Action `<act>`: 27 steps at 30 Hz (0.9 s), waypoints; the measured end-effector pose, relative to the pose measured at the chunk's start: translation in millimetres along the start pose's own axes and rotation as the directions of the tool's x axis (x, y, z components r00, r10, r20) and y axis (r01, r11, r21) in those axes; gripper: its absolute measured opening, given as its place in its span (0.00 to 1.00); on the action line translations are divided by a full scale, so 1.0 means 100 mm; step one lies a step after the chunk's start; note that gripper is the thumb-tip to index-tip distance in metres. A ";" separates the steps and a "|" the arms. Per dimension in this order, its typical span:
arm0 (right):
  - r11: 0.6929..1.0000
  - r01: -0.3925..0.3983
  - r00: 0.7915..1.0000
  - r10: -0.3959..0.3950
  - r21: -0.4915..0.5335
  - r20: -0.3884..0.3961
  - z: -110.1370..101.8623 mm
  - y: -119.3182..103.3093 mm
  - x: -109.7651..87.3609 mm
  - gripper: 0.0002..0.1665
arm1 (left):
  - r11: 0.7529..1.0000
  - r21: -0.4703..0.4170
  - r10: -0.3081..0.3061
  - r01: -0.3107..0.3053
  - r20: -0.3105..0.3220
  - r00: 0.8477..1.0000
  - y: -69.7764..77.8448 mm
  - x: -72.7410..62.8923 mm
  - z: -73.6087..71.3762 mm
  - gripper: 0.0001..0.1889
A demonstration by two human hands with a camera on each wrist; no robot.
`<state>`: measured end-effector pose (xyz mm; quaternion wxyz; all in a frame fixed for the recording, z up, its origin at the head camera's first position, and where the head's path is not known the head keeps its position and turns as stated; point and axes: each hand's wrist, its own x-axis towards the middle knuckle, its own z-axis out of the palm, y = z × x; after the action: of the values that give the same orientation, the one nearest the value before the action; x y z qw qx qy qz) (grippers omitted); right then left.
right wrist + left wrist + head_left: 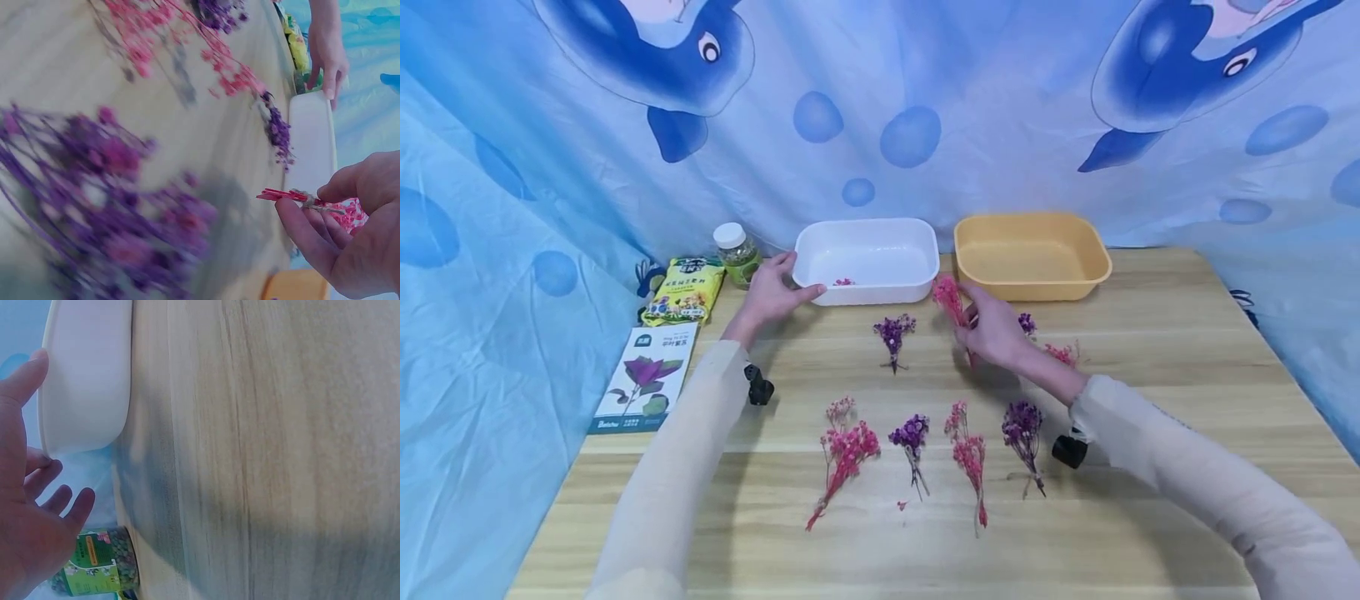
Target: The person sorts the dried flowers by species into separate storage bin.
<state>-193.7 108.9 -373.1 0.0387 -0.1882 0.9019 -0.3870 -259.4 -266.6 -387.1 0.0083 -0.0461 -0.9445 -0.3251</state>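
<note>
My right hand (992,327) pinches the tied stems of a small bunch of pink dried flowers (949,296) between thumb and fingers. It hovers over the table just right of a white plastic basin (880,293); in the right wrist view the cut stem ends (275,195) stick out past the fingertips. My left hand (771,293) holds the basin's near left corner, thumb at the front rim and fingers along the side. In the left wrist view the remaining fingers hang free of the basin (87,381). Some pink petals (844,282) lie inside it.
A yellow basin (1033,290) stands right of the white one. Purple bunches (893,333) and pink bunches (847,450) lie spread on the wooden table (760,533). At left are a lidded jar (741,258), a yellow packet (685,292) and a flower-printed booklet (646,375).
</note>
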 end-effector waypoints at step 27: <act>0.932 0.292 0.934 -0.230 -0.215 0.274 -0.27 -0.61 1.14 0.43 | 1.000 0.001 0.003 -0.003 0.014 1.000 0.01 -0.01 -0.02 0.51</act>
<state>-286.0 46.7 -302.3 0.0732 -0.3568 0.8986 -0.2448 -258.7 -267.3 -384.7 0.0024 -0.0498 -0.9447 -0.3243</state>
